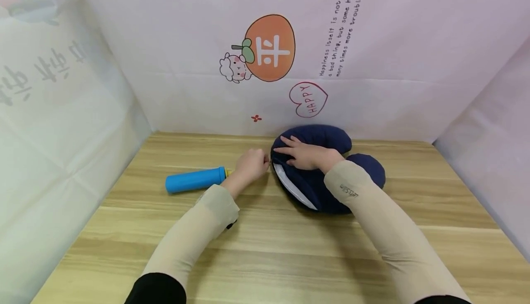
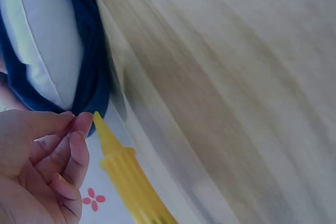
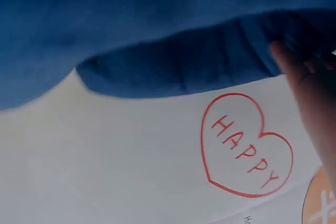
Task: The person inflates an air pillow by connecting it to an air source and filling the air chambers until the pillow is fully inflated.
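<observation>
A navy U-shaped neck pillow (image 1: 319, 134) lies against the back wall, its cover parted along the near left edge. White inner lining (image 1: 293, 186) shows through the slit, also in the left wrist view. At the slit's far end my left hand (image 1: 251, 163) pinches the zipper pull between thumb and index finger; the pull is mostly hidden by the fingertips. With fingers spread, my right hand (image 1: 308, 153) rests on top of the pillow. In the right wrist view that hand (image 3: 310, 82) appears only partly, at the right edge.
A blue hand pump (image 1: 194, 180) lies on the wooden table (image 1: 256, 258) left of my left hand. Its yellow nozzle (image 2: 128, 177) points toward the pillow, close to the left fingers. A printed white cloth (image 1: 186, 78) stands behind the table and at both sides.
</observation>
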`<action>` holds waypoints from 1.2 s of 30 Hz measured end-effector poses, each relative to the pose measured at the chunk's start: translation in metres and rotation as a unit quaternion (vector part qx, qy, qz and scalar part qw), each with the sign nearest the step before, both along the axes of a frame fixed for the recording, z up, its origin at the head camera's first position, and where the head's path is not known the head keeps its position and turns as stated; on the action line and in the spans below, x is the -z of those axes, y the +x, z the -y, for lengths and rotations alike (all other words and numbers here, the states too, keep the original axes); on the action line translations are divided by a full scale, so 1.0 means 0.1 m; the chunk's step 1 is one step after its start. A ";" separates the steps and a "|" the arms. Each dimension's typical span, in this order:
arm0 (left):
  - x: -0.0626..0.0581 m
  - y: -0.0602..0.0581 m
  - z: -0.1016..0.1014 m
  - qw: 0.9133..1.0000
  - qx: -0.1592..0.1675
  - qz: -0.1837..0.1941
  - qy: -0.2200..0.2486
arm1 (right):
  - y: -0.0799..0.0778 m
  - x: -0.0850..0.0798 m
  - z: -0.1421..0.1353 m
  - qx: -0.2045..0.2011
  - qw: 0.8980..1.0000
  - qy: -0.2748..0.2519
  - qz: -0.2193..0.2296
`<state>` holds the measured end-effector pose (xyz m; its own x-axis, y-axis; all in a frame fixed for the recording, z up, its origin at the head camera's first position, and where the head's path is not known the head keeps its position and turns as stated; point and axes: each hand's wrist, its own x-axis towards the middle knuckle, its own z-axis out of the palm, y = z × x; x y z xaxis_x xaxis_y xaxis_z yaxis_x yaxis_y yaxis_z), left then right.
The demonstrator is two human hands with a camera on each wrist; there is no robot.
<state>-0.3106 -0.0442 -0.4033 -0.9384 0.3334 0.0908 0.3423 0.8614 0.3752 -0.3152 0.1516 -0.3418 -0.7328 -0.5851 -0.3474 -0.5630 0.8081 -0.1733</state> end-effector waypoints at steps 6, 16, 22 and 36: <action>0.03 0.00 -0.01 1.000 -0.013 -0.002 0.025 | 0.14 -0.10 -0.18 0.015 0.997 -0.033 0.074; 0.04 0.01 0.01 0.999 -0.009 0.006 0.037 | 0.54 0.01 -0.69 -0.004 0.988 -0.109 0.109; 0.06 0.01 0.01 0.999 -0.014 -0.001 0.030 | 0.61 0.13 -0.66 -0.016 0.992 -0.114 0.060; 0.10 0.09 -0.07 0.998 -0.007 -0.032 0.061 | 0.68 0.24 -0.65 -0.018 0.994 -0.110 0.016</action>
